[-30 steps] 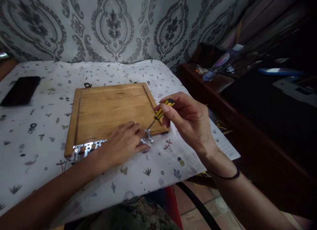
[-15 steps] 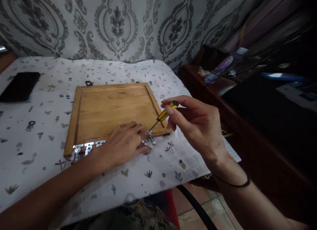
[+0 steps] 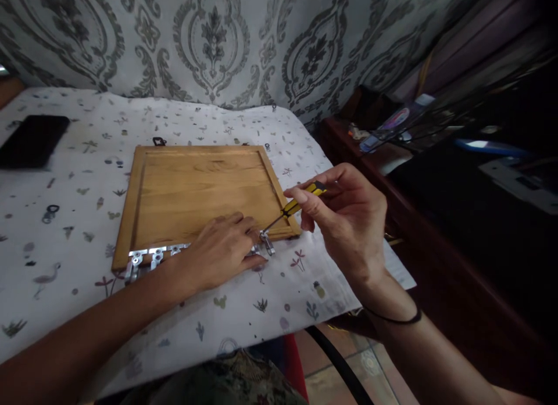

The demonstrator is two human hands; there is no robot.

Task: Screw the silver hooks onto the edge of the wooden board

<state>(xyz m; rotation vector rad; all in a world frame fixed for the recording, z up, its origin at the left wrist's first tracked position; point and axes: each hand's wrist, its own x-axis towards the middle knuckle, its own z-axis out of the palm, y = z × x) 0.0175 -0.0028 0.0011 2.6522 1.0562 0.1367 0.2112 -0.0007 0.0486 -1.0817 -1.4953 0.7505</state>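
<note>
A framed wooden panel lies flat before me, with several metal hinge-like brackets along its near edge. My left hand rests across that edge, its fingers bent over the top and thumb in front, holding the panel and covering the middle brackets. In my right hand a yellow and black screwdriver is pinched by the handle between thumb and fingers. Its shaft slants down left, the tip meeting the rightmost bracket, near the panel's right corner. The screw under the tip is too small to make out.
The table wears a white printed cloth. A black phone lies at left, and dark clips sit behind the panel. To the right stands dark furniture bearing a clear bottle. A patterned curtain hangs behind.
My view has shifted slightly. The screwdriver handle leans a little further right with my right hand, its tip still at the same bracket. My left hand keeps its place on the panel.
</note>
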